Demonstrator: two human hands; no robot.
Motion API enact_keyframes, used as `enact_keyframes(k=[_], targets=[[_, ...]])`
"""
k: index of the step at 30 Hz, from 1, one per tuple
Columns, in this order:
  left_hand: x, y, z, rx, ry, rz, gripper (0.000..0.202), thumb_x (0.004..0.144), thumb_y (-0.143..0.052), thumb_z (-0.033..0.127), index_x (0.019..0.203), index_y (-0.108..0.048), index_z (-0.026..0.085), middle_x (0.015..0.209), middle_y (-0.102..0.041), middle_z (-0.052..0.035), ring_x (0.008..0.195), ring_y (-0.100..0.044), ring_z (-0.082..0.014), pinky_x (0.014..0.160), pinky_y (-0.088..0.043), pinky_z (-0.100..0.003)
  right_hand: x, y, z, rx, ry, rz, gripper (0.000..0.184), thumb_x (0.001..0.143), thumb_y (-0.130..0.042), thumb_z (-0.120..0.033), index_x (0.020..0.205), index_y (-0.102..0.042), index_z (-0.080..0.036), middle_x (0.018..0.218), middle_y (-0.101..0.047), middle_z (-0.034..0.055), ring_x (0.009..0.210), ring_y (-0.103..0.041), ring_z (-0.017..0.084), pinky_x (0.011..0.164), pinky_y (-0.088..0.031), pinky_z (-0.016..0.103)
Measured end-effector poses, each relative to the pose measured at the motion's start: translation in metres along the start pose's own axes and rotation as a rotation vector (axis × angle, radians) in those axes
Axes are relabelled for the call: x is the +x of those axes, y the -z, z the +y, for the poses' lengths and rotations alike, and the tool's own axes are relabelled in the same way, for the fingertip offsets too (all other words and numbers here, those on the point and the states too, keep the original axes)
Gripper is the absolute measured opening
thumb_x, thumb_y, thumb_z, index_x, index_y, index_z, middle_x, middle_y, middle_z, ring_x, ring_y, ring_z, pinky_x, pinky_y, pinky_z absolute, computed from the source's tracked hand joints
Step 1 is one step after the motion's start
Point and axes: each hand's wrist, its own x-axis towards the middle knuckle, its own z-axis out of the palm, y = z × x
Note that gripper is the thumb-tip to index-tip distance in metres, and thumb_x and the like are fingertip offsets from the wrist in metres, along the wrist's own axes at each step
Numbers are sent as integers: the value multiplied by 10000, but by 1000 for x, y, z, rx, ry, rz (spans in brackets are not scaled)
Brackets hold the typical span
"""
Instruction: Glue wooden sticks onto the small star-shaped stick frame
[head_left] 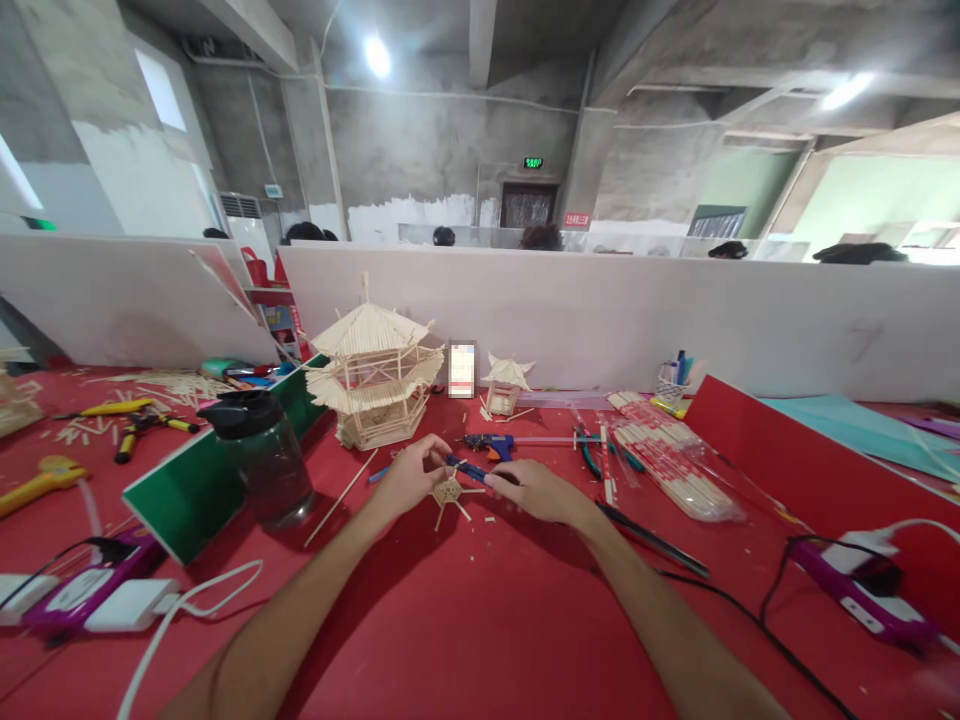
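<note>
In the head view, my left hand point(411, 474) and my right hand point(537, 490) are both closed on a slim dark blue tool point(469, 468), one at each end. Its exact kind is too small to tell. Just below it on the red table lies a small star-shaped frame of wooden sticks point(448, 491), with spokes reaching outward. A blue glue gun point(491, 443) rests beyond my hands, an orange trigger showing. Behind my left hand stands a large stick-built pavilion point(371, 375); a smaller stick pavilion point(506, 385) is farther back.
A dark water bottle point(262, 460) stands left, beside a green board point(191, 500). Bagged wooden sticks point(675, 460), green-handled pliers point(592, 458) and a black rod-like tool point(654, 540) lie right. Purple power strips point(862, 590) and cables flank both arms. A white partition point(600, 310) closes the back.
</note>
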Motion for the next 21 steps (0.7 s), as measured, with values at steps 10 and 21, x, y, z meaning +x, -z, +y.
enact_keyframes(k=[10, 21], targets=[[2, -1, -11, 29, -6, 33, 218, 756, -667, 308, 902, -567, 182, 702, -618, 23, 613, -565, -126, 565, -394, -220, -1, -1, -2, -38, 7, 13, 403, 986, -403, -440, 885, -680, -165, 832, -697, 73, 707, -592, 171, 612, -348, 250], [-5, -2, 9, 300, -61, 126, 188, 770, -649, 230, 954, -629, 196, 933, -660, -29, 725, -615, -153, 669, -471, -260, 2, -2, 0, -43, 23, 29, 409, 978, -408, -437, 858, -689, -165, 786, -697, 68, 680, -587, 168, 616, -336, 249]])
